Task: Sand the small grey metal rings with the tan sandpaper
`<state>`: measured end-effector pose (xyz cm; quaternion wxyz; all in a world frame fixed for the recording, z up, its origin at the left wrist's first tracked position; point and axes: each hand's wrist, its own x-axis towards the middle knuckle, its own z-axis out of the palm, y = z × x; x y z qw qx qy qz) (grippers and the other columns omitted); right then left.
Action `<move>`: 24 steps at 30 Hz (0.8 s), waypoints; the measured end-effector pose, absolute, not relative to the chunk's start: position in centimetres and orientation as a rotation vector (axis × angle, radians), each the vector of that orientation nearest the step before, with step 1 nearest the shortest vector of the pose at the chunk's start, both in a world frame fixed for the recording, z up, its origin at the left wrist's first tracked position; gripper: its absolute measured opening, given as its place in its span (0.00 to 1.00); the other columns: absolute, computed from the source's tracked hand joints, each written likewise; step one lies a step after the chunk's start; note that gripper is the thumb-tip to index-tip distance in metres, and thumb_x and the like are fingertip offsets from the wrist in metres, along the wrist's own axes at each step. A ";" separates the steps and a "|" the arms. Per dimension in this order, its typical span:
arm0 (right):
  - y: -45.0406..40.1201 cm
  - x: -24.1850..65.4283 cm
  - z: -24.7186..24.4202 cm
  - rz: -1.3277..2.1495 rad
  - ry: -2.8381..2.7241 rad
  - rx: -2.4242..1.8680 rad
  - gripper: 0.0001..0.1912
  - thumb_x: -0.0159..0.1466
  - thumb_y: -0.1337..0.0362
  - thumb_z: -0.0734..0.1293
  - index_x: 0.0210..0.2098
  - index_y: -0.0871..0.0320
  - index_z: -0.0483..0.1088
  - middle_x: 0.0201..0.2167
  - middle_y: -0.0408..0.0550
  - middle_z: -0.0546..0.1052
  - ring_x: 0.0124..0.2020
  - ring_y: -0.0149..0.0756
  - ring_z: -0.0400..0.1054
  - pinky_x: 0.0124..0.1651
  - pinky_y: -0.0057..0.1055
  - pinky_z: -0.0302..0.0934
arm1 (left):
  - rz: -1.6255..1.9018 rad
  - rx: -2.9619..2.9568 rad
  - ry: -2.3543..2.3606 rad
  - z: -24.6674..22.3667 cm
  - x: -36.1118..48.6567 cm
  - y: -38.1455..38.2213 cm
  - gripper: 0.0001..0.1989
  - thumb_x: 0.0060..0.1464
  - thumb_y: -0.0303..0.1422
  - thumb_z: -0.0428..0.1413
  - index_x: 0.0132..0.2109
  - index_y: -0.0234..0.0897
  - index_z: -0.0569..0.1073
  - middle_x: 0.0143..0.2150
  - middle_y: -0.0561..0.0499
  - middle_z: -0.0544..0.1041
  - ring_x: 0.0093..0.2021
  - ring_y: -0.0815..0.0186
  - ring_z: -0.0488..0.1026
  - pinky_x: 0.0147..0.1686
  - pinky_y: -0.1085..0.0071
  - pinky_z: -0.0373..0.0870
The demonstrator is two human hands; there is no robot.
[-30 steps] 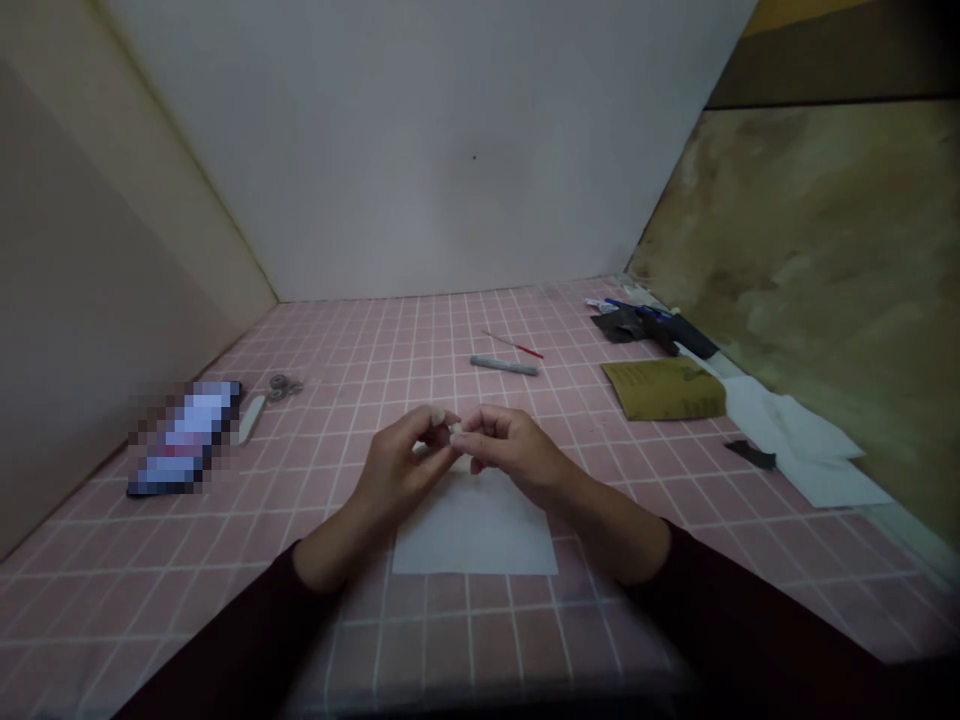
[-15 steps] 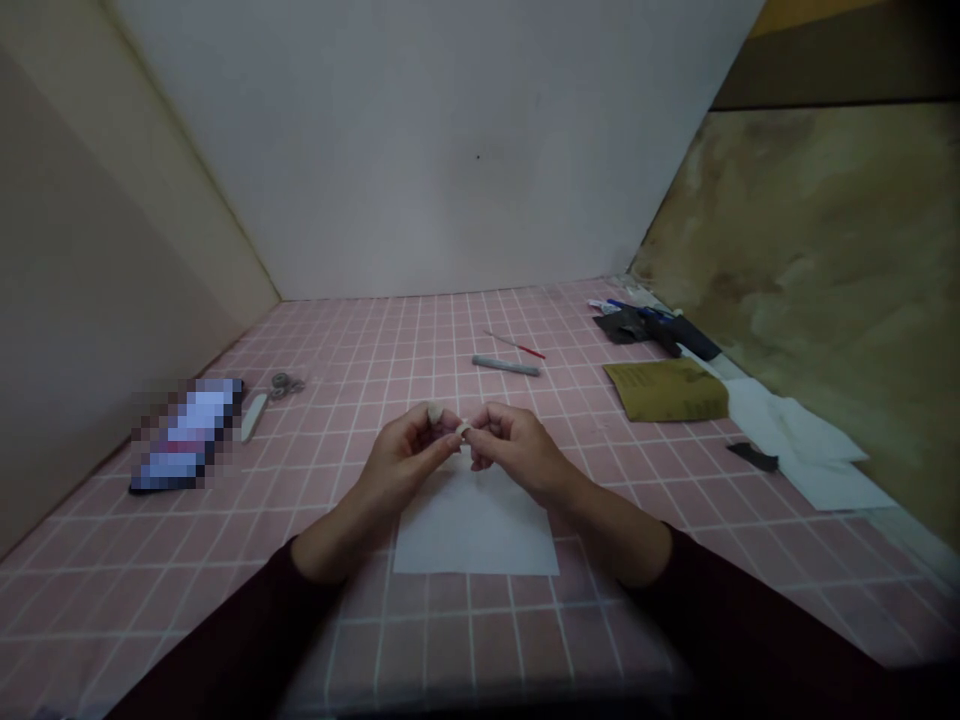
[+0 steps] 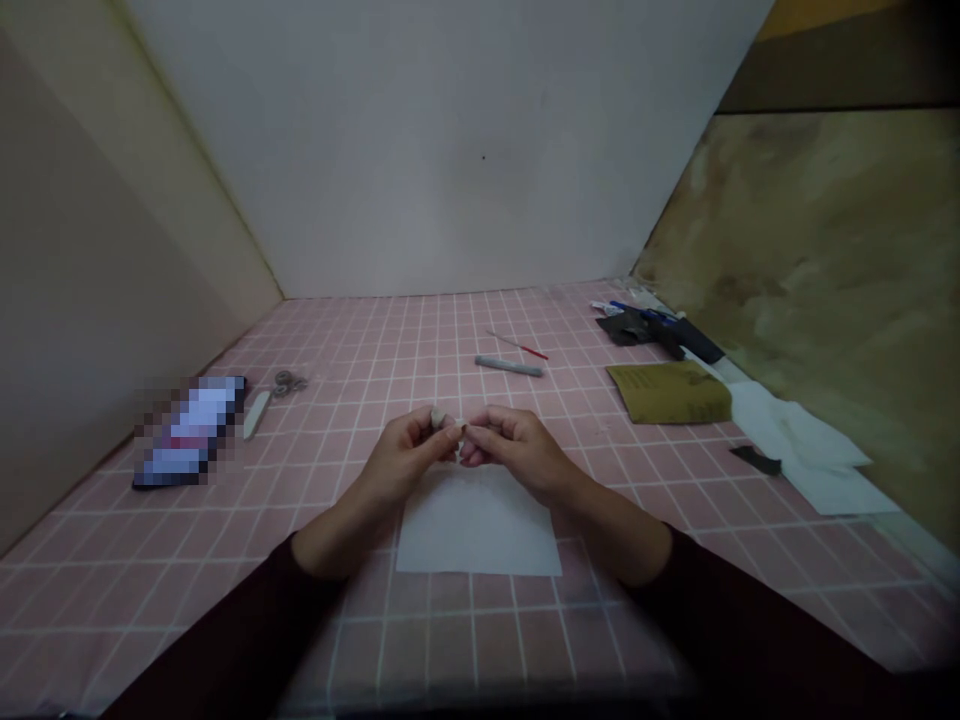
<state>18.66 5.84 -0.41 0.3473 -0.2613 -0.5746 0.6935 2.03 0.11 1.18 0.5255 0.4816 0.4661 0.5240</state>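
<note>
My left hand (image 3: 409, 448) is closed, thumb and fingers pinched together, with a small greyish-beige lump (image 3: 437, 417) at its curled fingers. My right hand (image 3: 517, 445) is pinched too, its fingertips meeting those of the left. Between the fingertips is a tiny pale piece (image 3: 463, 428), too small to make out. Both hands are above the far edge of a white sheet of paper (image 3: 480, 530), which lies flat on the pink checked surface and is partly hidden by them.
Beyond my hands lie a grey stick (image 3: 508, 366) and a thin red-tipped tool (image 3: 534, 352). At left are a phone (image 3: 191, 430), a pale flat strip (image 3: 257, 415) and small grey rings (image 3: 283, 382). An olive packet (image 3: 667, 392), black scraps (image 3: 626, 327) and white papers (image 3: 817, 460) lie right.
My fingertips have shifted slightly around the tiny piece, and the right hand's lower fingers have come nearer the left hand. The whole view has moved slightly.
</note>
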 end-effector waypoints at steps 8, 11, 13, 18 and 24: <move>5.7 18.5 -0.5 1.833 -1.455 -0.676 0.13 0.60 0.55 0.73 0.35 0.59 0.73 0.29 0.44 0.79 0.31 0.29 0.74 0.42 0.31 0.70 | 1.207 0.984 1.021 0.7 2.0 0.4 0.12 0.54 0.38 0.64 0.30 0.35 0.73 0.27 0.53 0.72 0.29 0.69 0.69 0.33 0.72 0.63; 5.7 18.3 -0.5 1.851 -1.444 -0.679 0.15 0.58 0.53 0.75 0.34 0.58 0.72 0.28 0.44 0.78 0.31 0.30 0.75 0.41 0.33 0.71 | 1.218 0.984 1.065 0.7 1.9 0.3 0.12 0.53 0.39 0.65 0.30 0.35 0.74 0.27 0.51 0.75 0.29 0.67 0.70 0.32 0.71 0.64; 5.8 18.2 -0.5 1.843 -1.448 -0.698 0.17 0.56 0.53 0.76 0.32 0.58 0.71 0.26 0.42 0.77 0.29 0.30 0.74 0.39 0.33 0.71 | 1.233 1.022 1.137 0.7 1.8 0.4 0.13 0.52 0.39 0.65 0.29 0.35 0.74 0.26 0.52 0.73 0.28 0.68 0.69 0.31 0.72 0.63; 6.0 18.0 -0.5 1.831 -1.435 -0.754 0.17 0.55 0.54 0.77 0.30 0.58 0.69 0.24 0.41 0.76 0.26 0.28 0.71 0.37 0.31 0.70 | 1.206 1.019 1.148 0.8 1.6 0.5 0.11 0.52 0.38 0.66 0.30 0.35 0.75 0.28 0.52 0.75 0.29 0.68 0.71 0.32 0.73 0.65; 6.1 18.2 -0.1 1.807 -1.494 -0.709 0.20 0.52 0.51 0.77 0.29 0.58 0.69 0.24 0.41 0.75 0.27 0.29 0.71 0.34 0.29 0.68 | 1.188 0.975 1.159 1.0 1.6 0.5 0.11 0.47 0.36 0.68 0.31 0.35 0.75 0.27 0.52 0.75 0.29 0.67 0.71 0.31 0.72 0.66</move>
